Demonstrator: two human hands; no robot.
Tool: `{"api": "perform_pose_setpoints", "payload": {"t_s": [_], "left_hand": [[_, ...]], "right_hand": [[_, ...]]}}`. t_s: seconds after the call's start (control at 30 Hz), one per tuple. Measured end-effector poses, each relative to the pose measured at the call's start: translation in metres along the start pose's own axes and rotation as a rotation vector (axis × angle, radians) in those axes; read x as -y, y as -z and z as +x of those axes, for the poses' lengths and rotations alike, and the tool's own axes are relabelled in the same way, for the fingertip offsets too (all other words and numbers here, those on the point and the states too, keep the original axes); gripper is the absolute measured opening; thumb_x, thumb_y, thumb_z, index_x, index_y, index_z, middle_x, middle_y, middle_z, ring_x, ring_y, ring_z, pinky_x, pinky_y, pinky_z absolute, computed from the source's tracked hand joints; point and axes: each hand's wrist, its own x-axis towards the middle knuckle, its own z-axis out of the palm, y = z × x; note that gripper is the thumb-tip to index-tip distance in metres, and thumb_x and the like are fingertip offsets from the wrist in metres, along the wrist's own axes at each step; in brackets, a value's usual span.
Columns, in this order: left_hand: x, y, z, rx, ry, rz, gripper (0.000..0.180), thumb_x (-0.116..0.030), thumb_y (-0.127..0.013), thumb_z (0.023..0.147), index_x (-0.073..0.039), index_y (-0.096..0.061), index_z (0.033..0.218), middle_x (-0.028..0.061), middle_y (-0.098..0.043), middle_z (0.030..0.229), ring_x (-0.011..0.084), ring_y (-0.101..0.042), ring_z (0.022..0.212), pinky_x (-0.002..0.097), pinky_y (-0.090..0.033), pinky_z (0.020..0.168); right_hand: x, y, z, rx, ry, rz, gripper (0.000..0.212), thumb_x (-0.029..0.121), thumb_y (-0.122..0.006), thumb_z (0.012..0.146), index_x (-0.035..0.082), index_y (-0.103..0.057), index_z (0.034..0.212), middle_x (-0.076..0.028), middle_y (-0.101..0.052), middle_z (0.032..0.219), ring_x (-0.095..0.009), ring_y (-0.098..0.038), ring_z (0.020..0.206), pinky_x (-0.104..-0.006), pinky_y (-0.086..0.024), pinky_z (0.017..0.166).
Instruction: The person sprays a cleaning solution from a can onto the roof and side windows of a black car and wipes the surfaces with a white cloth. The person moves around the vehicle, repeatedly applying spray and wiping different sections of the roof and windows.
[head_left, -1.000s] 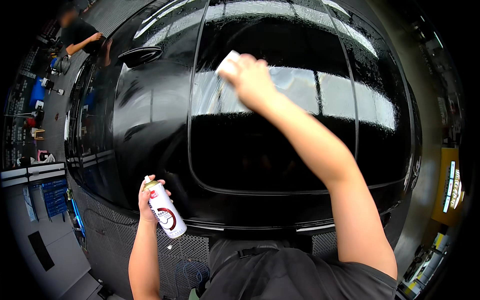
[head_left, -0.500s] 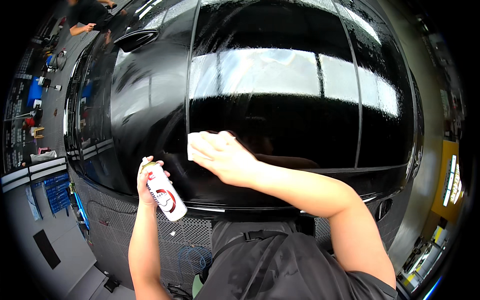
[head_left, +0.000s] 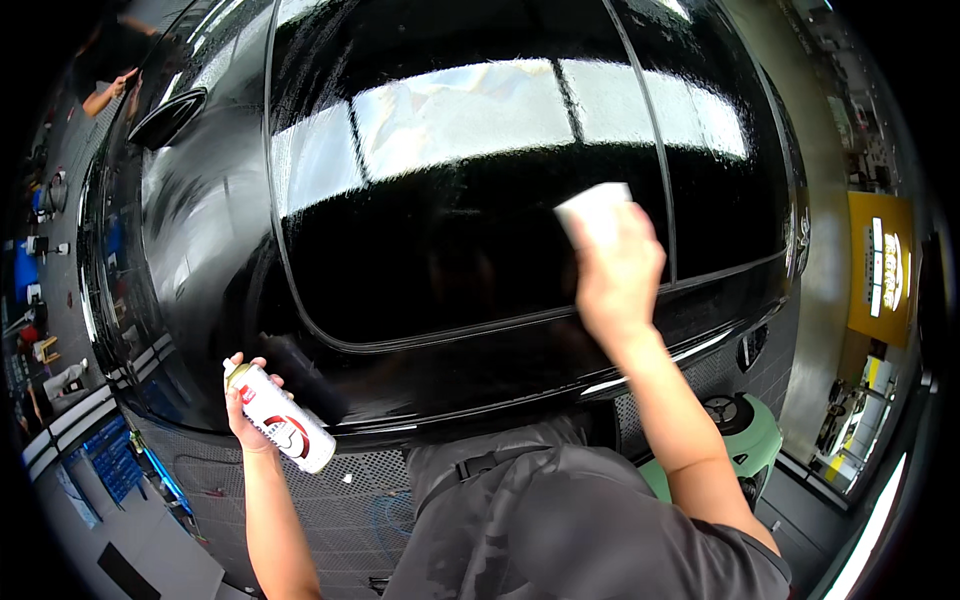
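My left hand (head_left: pixel 240 412) is wrapped around a white spray can (head_left: pixel 290 422) with red and black markings, tilted beside the near left edge of a glossy black car roof (head_left: pixel 370 378). Its nozzle end points up and to the left. Over the roof's dark glass panel (head_left: pixel 470 270), my right hand (head_left: pixel 622 268) holds a white folded cloth (head_left: pixel 596 205) under its fingers, slightly smeared by motion. The cloth seems to lie against the glass near the right-hand seam. Whitish streaks mark the surface at the far left.
A black shark-fin antenna (head_left: pixel 168 118) rises from the roof at the left. Past it, another person (head_left: pixel 108 88) stands by the car. A pale green wheeled piece (head_left: pixel 755 440) sits at my right, beside the car. Blue bins (head_left: pixel 112 462) are at the lower left.
My right hand has swept the cloth rightward and farther over the glass. My left hand, still gripping the can, appears lower left. The whole view has shifted to the right.
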Motion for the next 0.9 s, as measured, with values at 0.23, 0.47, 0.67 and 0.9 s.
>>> {"api": "perform_pose_setpoints", "payload": {"t_s": [0.23, 0.47, 0.67, 0.9], "left_hand": [[-0.005, -0.006, 0.012, 0.011, 0.054, -0.030, 0.060, -0.042, -0.061, 0.097, -0.011, -0.042, 0.146, 0.0145, -0.060, 0.126, 0.0271, -0.071, 0.092, 0.0443, -0.066, 0.068], [-0.007, -0.002, 0.010, 0.017, 0.044, -0.020, 0.058, -0.039, -0.060, 0.099, -0.010, -0.041, 0.145, 0.0167, -0.061, 0.126, 0.0293, -0.071, 0.093, 0.0468, -0.065, 0.070], [-0.003, -0.010, 0.006, -0.004, 0.038, -0.054, 0.058, -0.040, -0.061, 0.097, -0.010, -0.042, 0.144, 0.0157, -0.062, 0.125, 0.0284, -0.071, 0.092, 0.0458, -0.065, 0.069], [-0.003, -0.011, 0.009, -0.036, 0.039, -0.012, 0.058, -0.041, -0.063, 0.095, -0.010, -0.045, 0.141, 0.0157, -0.063, 0.122, 0.0278, -0.071, 0.089, 0.0447, -0.065, 0.068]], "right_hand": [[0.126, -0.012, 0.003, 0.117, 0.255, 0.466, 0.022, 0.021, -0.063, 0.085, 0.015, -0.072, 0.104, -0.010, -0.065, 0.098, -0.030, -0.063, 0.092, -0.0447, -0.050, 0.066], [-0.011, -0.052, 0.095, -0.256, 0.076, 0.090, 0.020, 0.015, -0.058, 0.086, 0.012, -0.072, 0.100, -0.012, -0.067, 0.106, -0.032, -0.060, 0.104, -0.0460, -0.042, 0.070], [0.081, -0.035, 0.035, 0.043, 0.383, 0.328, 0.029, 0.013, -0.061, 0.082, 0.015, -0.064, 0.110, -0.013, -0.062, 0.118, -0.036, -0.055, 0.123, -0.0452, -0.041, 0.085], [0.103, -0.032, 0.029, 0.013, 0.477, 0.354, 0.029, 0.017, -0.062, 0.081, 0.016, -0.067, 0.109, -0.009, -0.063, 0.110, -0.032, -0.058, 0.111, -0.0421, -0.044, 0.076]]}}
